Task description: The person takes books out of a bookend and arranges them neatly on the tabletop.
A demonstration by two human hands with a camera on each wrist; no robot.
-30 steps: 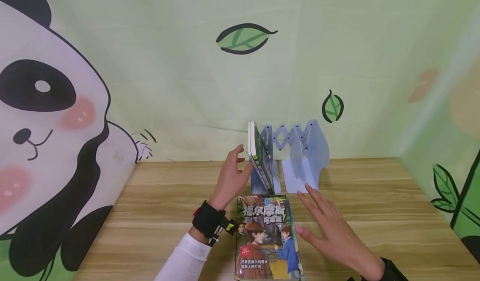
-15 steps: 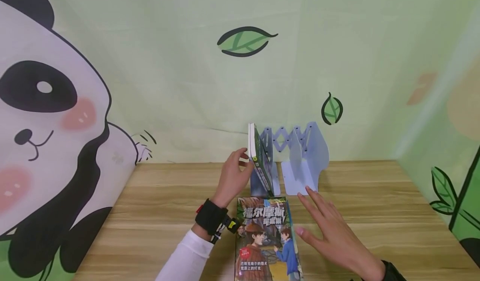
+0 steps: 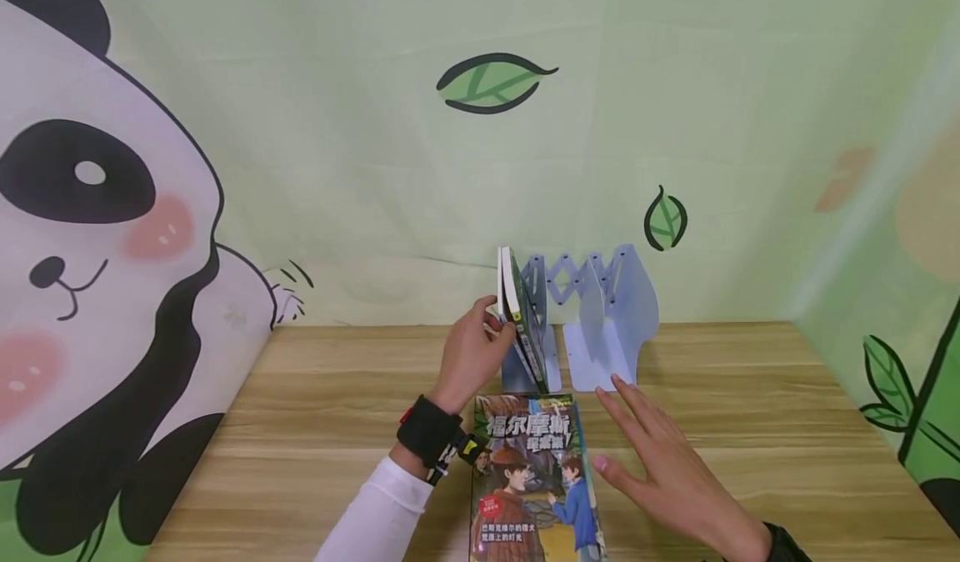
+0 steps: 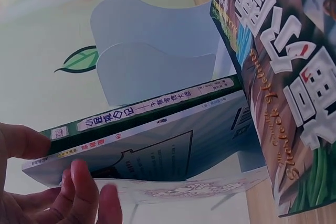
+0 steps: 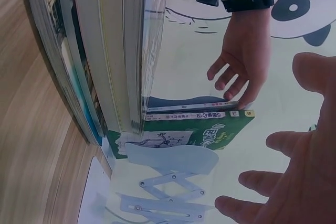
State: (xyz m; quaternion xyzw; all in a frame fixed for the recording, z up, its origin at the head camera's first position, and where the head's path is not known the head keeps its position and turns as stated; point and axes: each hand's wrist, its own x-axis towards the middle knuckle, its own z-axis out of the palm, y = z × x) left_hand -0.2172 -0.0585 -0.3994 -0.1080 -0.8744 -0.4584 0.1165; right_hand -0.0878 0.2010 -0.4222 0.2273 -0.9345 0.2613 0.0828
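Note:
My left hand (image 3: 474,353) is at the upper end of two thin books leaning in the left part of a pale blue bookend (image 3: 611,328). Thumb and fingers pinch the pale-spined book (image 4: 173,145); beside it stands the green book (image 5: 231,129). A slim gap shows between the two at the top in the head view. My right hand (image 3: 667,454) hovers with spread, straight fingers by the right side of a book stack, holding nothing. The top book (image 3: 525,479) of that stack has a cover with two illustrated figures and white Chinese lettering.
The bookend's crisscross hinge (image 3: 564,277) spans between its upright panels. Everything stands on a wood-grain table (image 3: 315,437). A green backdrop (image 3: 337,112) with a printed panda and leaves hangs behind and beside it.
My left hand has moved slightly right and its fingers have closed in on the pale-spined book. A gap has opened between the two leaning books. The right hand is nearly still.

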